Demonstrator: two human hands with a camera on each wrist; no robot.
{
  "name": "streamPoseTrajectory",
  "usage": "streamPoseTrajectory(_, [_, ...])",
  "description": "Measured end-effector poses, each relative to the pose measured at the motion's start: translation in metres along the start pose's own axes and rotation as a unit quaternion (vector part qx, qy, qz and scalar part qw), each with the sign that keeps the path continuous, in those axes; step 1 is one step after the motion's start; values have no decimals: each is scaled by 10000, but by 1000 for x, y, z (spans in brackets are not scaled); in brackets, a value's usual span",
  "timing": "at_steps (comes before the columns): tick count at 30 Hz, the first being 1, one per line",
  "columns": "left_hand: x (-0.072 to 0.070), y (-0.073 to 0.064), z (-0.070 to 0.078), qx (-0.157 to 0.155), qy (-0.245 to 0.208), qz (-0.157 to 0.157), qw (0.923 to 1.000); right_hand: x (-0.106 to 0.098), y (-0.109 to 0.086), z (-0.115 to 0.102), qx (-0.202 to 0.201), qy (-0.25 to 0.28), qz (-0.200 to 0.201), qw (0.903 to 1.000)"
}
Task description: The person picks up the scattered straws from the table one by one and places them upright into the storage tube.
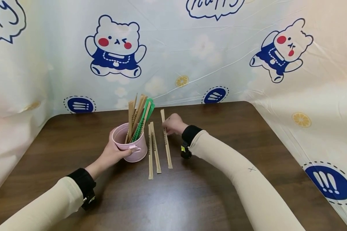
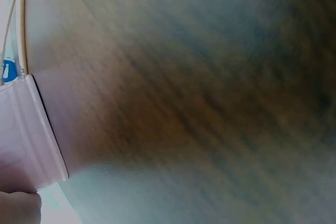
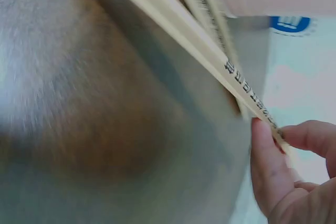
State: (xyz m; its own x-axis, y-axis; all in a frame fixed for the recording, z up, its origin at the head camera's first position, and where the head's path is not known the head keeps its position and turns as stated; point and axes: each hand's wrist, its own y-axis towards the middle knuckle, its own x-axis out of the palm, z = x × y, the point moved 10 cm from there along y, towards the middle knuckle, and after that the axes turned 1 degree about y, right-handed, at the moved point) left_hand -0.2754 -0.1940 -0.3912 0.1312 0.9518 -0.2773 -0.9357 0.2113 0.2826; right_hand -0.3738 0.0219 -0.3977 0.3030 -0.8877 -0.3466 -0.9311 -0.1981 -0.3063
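Observation:
My left hand (image 1: 112,150) grips a small pink bucket (image 1: 137,155) from its left side, the thumb across the front near the handle. Brown paper-wrapped sticks (image 1: 130,115) and green-wrapped sticks (image 1: 148,110) stand upright in the bucket, leaning to the right. To the bucket's right, my right hand (image 1: 174,124) pinches a slim brown paper-wrapped stick (image 1: 167,154) near its far end. Thumb and fingertips (image 3: 270,166) are on the printed wrapper in the right wrist view. Two similar wrapped sticks (image 1: 150,160) lie between the bucket and the held one.
The dark brown wooden table (image 1: 75,141) carries all of these things. A pale curtain (image 1: 173,48) printed with cartoon bears hangs behind the table's far edge and along both sides.

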Motion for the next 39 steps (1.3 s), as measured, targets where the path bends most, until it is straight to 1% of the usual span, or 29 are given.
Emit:
streamPoseTrajectory(3, [-1, 0, 1, 30, 11, 35, 10000, -18, -2, -15, -398, 322, 135, 9986])
streamPoseTrajectory(6, [-1, 0, 2, 37, 23, 46, 10000, -36, -5, -33, -832, 693, 300, 9937])
streamPoseTrajectory(9, [0, 0, 2, -72, 53, 24, 10000, -55, -12, -53, -1302, 878, 489, 9864])
streamPoseTrajectory(11, [0, -1, 0, -204, 145, 22, 9997, -67, -20, -69, -1619, 883, 626, 9808])
streamPoseTrajectory(13, [-1, -2, -1, -328, 247, 19, 9992, -77, -31, -87, -1967, 874, 722, 9739])
streamPoseTrajectory(15, [-1, -2, -1, -341, 235, 4, 9991, -86, -43, -105, -2291, 900, 788, 9660])
streamPoseTrajectory(20, [-1, 1, 2, -110, 32, -42, 9999, -100, -80, -146, -2980, 1124, 757, 9449])
streamPoseTrajectory(23, [-1, 3, 3, -105, 71, -54, 9999, -104, -101, -168, -3318, 1317, 795, 9307])
streamPoseTrajectory(25, [-1, 4, 3, -153, 97, -73, 9998, -102, -114, -180, -3528, 1472, 819, 9204])
streamPoseTrajectory(28, [-1, 4, 2, -153, 96, -75, 9998, -89, -128, -193, -3801, 1702, 674, 9066])
streamPoseTrajectory(30, [-1, 4, 2, -131, 66, -81, 9999, -75, -135, -197, -3946, 1734, 546, 9007])
streamPoseTrajectory(31, [-1, 4, 2, -115, 43, -79, 9999, -67, -136, -197, -3999, 1695, 479, 8995])
streamPoseTrajectory(33, [-1, 3, 2, -120, 54, -74, 9999, -49, -138, -196, -4073, 1494, 384, 9002])
streamPoseTrajectory(35, [-1, 3, 1, -190, 80, -61, 9998, -32, -135, -191, -4105, 1193, 349, 9033])
streamPoseTrajectory(39, [-1, -1, -3, -488, 276, -25, 9984, 1, -126, -174, -4074, 466, 276, 9116])
